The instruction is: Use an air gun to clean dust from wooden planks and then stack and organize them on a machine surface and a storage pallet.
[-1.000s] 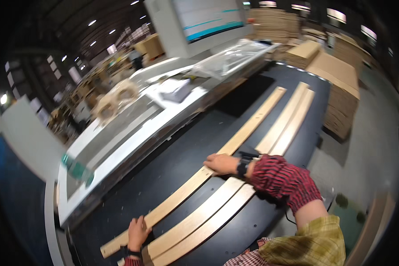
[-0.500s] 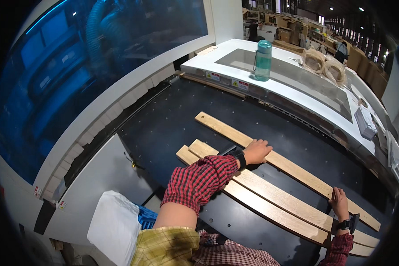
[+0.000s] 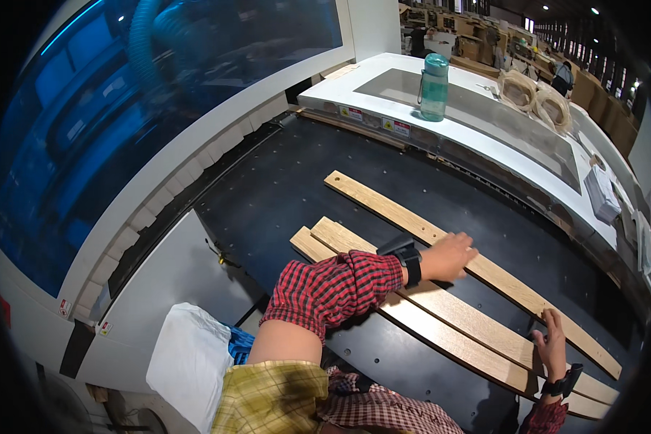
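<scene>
A long wooden slat with small holes lies apart from two others on the dark tabletop. My left hand, fingers outstretched and slightly blurred, is over the middle of this far slat; I cannot tell whether it touches. At the slat's right part my right hand has its fingertips against the near edge, thumb spread away. Nearer to me, a middle slat and a near slat lie side by side, their left ends staggered. My left forearm crosses over both and hides part of them.
A white machine ledge runs along the far side, bearing a teal bottle, wrapped coils and a stack of papers. Left stands a blue-windowed machine cover. A white bag-like cover is at the lower left.
My left hand has moved right along the far slat. My right hand's thumb and fingers have spread apart near the slat's edge. The view has shifted slightly.
</scene>
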Demonstrator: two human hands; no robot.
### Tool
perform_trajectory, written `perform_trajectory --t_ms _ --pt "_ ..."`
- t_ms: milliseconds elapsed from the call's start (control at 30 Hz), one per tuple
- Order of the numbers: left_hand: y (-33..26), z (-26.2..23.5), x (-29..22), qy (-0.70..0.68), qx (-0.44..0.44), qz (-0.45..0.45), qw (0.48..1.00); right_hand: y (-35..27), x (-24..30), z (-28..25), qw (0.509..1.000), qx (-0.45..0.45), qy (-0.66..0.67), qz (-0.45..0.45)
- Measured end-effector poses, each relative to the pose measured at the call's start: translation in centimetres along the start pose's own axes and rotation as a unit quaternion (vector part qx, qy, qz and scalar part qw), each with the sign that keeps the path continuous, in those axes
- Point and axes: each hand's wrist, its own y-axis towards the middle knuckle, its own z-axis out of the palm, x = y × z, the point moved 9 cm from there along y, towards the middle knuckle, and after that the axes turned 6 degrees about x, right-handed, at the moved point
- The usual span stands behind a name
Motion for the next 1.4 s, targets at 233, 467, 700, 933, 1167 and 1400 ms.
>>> perform_trajectory --t_ms 233,467,700,933,1167,1400 --pt "-1.7 2.2 -9.2 -0.086 0.051 0.100 0.990 -2.8 6.7 2.4 0.996 0.019 0.027 -0.079" --pt "-1.9 3.2 -9.2 -0.137 0.029 0.073 0.987 -4.1 7.0 2.8 0.987 -0.109 -0.053 -0.106" --pt "-2.4 2.7 -8.0 -0.143 0.061 0.019 0.988 -3.2 8.0 2.3 0.985 -0.142 -0.043 -0.093" --pt "-1.8 2.7 -9.0 -0.135 0.021 0.038 0.990 -4.0 6.6 2.1 0.980 -0.157 -0.047 -0.113" --pt "-2.1 1.7 -9.2 -0.134 0.052 -0.033 0.989 -4.6 6.7 1.7 0.979 -0.156 -0.064 -0.117" --pt "-2.1 1.9 -8.5 -0.143 0.047 -0.039 0.988 -4.3 6.5 1.9 0.981 -0.144 -0.059 -0.115"
